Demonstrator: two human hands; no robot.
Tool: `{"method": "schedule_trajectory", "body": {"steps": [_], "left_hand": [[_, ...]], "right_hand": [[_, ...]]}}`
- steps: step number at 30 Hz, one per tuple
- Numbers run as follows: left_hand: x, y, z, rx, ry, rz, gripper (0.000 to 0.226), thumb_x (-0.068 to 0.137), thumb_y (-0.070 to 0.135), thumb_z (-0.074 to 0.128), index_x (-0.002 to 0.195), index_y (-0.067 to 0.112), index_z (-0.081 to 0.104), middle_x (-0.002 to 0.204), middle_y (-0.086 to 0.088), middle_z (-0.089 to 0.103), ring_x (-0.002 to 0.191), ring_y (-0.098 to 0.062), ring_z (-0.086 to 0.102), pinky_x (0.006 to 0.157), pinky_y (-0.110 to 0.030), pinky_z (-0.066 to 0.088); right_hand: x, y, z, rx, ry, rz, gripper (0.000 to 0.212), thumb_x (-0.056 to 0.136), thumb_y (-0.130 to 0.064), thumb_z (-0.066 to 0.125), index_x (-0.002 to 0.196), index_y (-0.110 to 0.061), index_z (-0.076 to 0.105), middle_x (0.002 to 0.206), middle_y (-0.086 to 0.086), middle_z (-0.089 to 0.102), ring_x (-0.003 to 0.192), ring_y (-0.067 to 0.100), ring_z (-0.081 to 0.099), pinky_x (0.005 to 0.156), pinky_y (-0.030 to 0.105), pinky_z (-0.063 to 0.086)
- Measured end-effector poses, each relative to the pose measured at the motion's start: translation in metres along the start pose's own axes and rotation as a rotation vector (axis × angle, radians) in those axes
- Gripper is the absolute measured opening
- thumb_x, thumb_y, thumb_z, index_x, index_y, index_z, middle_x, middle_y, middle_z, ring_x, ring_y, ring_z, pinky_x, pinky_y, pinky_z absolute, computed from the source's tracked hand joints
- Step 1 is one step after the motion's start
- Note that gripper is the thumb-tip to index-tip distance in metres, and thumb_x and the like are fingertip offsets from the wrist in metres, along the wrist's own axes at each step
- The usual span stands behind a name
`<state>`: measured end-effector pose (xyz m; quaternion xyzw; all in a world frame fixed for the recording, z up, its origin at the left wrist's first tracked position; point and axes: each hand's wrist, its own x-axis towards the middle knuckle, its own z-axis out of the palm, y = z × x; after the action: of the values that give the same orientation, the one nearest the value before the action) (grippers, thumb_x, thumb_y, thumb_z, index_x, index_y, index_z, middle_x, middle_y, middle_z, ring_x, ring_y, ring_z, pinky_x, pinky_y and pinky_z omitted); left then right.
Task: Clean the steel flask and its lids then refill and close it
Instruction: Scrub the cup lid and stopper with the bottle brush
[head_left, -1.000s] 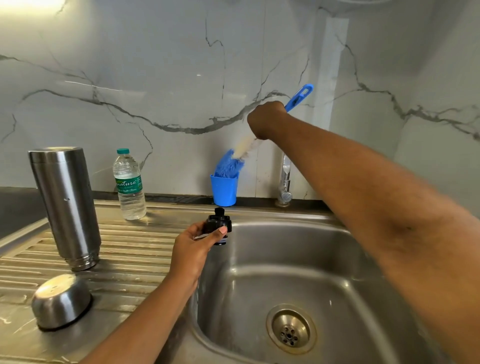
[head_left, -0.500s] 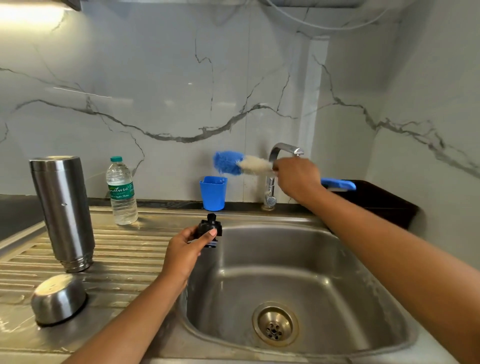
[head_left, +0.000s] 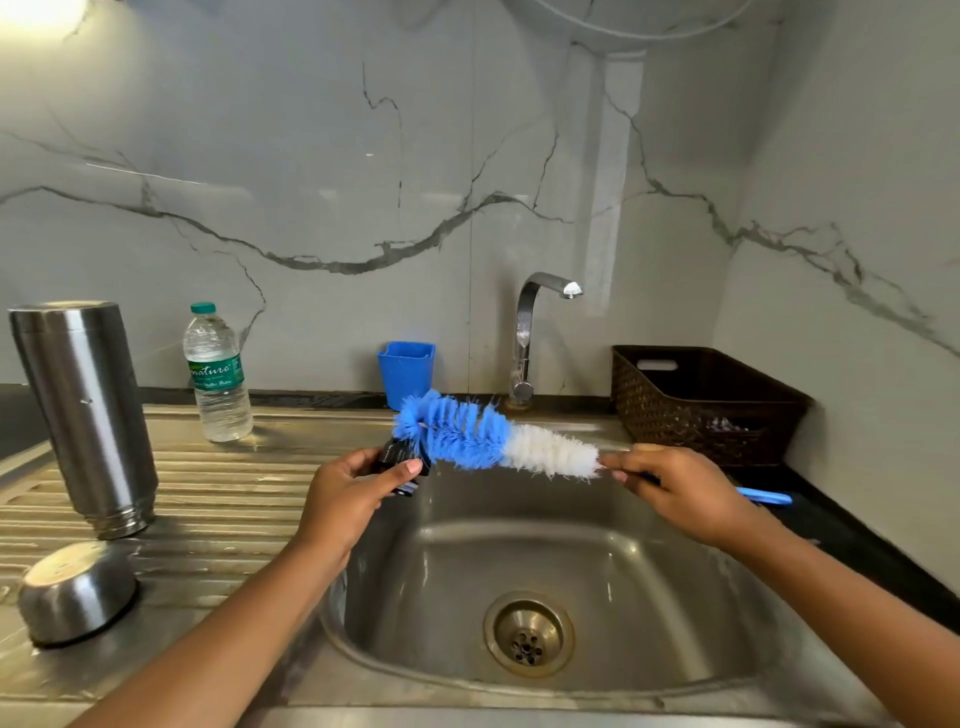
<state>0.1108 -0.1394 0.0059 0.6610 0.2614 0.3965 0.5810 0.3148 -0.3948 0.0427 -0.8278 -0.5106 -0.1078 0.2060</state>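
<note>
The steel drainboard (head_left: 223, 499) and sink (head_left: 675, 597) are sitting below a marble wall (head_left: 311, 156). Far left, the flask (head_left: 85, 410) is standing mouth-down, long axis vertical. My left hand (head_left: 348, 499) is gripping the black inner lid (head_left: 397, 457) over the sink's left edge. My right hand (head_left: 675, 493) is gripping the handle of the brush (head_left: 493, 441), which is lying horizontal, bristle tip at the lid.

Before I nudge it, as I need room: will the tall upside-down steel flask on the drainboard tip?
Probably tippy: the tall steel flask stands inverted on its narrower threaded mouth. It may skid too, since the ribbed steel drainboard looks wet.
</note>
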Motion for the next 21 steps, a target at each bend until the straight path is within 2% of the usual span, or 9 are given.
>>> {"method": "schedule_trajectory", "body": {"steps": [2, 5, 7, 9, 14, 18, 19, 21], "left_hand": [[0.0, 0.001, -0.002, -0.008, 0.0, 0.003, 0.021, 0.07, 0.015, 0.081, 0.088, 0.02, 0.072, 0.073, 0.005, 0.073, 0.064, -0.005, 0.063, 0.066, -0.024, 0.047], [0.0, 0.004, -0.006, 0.074, -0.008, 0.042, 0.032, 0.067, 0.011, 0.082, 0.097, 0.016, 0.071, 0.085, -0.001, 0.074, 0.076, -0.014, 0.068, 0.07, -0.015, 0.052], [0.001, 0.005, -0.008, 0.139, -0.006, 0.07, 0.032, 0.065, 0.015, 0.084, 0.094, 0.019, 0.072, 0.087, -0.001, 0.074, 0.08, -0.015, 0.069, 0.076, -0.022, 0.052], [0.002, 0.006, -0.008, 0.191, -0.008, 0.072, 0.034, 0.062, 0.017, 0.086, 0.092, 0.022, 0.072, 0.088, 0.0, 0.074, 0.083, -0.017, 0.069, 0.082, -0.029, 0.052], [0.0, 0.008, -0.01, 0.174, 0.001, 0.046, 0.035, 0.065, 0.016, 0.084, 0.098, 0.013, 0.073, 0.087, -0.004, 0.074, 0.077, -0.014, 0.068, 0.069, -0.017, 0.047], [0.003, 0.012, -0.016, 0.113, 0.06, 0.045, 0.033, 0.069, 0.015, 0.082, 0.1, 0.01, 0.071, 0.082, -0.003, 0.071, 0.052, 0.006, 0.058, 0.055, -0.009, 0.043], [0.003, 0.014, -0.016, 0.127, 0.046, 0.05, 0.033, 0.068, 0.015, 0.082, 0.099, 0.011, 0.071, 0.082, -0.002, 0.071, 0.053, 0.006, 0.059, 0.055, -0.008, 0.043], [0.0, 0.013, -0.01, 0.185, -0.015, 0.058, 0.034, 0.065, 0.016, 0.084, 0.097, 0.014, 0.072, 0.084, -0.002, 0.073, 0.068, -0.006, 0.067, 0.064, -0.014, 0.047]], "right_hand": [[0.002, -0.003, 0.002, -0.048, 0.026, -0.038, 0.031, 0.094, -0.024, 0.055, 0.123, -0.031, 0.062, 0.107, -0.011, 0.066, 0.098, 0.011, 0.062, 0.072, 0.021, 0.038], [0.003, -0.003, -0.001, -0.084, 0.065, -0.05, 0.03, 0.094, -0.024, 0.055, 0.122, -0.031, 0.062, 0.101, -0.01, 0.066, 0.092, 0.012, 0.062, 0.062, 0.017, 0.032], [0.001, -0.002, -0.002, -0.073, 0.075, -0.052, 0.029, 0.094, -0.024, 0.056, 0.121, -0.031, 0.064, 0.098, -0.009, 0.066, 0.09, 0.013, 0.062, 0.06, 0.016, 0.031], [0.0, -0.003, 0.0, -0.078, 0.077, -0.057, 0.029, 0.093, -0.023, 0.056, 0.12, -0.031, 0.064, 0.099, -0.009, 0.067, 0.092, 0.013, 0.063, 0.064, 0.02, 0.034], [0.002, -0.011, 0.014, -0.052, 0.056, -0.059, 0.029, 0.093, -0.025, 0.057, 0.12, -0.031, 0.064, 0.109, -0.008, 0.069, 0.101, 0.016, 0.064, 0.075, 0.029, 0.048], [-0.002, -0.004, 0.007, 0.0, 0.013, -0.071, 0.029, 0.091, -0.024, 0.06, 0.119, -0.031, 0.065, 0.108, -0.008, 0.07, 0.099, 0.013, 0.064, 0.082, 0.032, 0.05], [-0.003, -0.001, 0.005, 0.014, 0.02, -0.063, 0.029, 0.091, -0.023, 0.061, 0.118, -0.03, 0.065, 0.108, -0.009, 0.07, 0.099, 0.013, 0.065, 0.083, 0.033, 0.051], [-0.003, -0.001, 0.005, 0.011, 0.035, -0.041, 0.028, 0.09, -0.023, 0.061, 0.117, -0.031, 0.066, 0.108, -0.008, 0.07, 0.099, 0.014, 0.065, 0.084, 0.036, 0.051]]}}
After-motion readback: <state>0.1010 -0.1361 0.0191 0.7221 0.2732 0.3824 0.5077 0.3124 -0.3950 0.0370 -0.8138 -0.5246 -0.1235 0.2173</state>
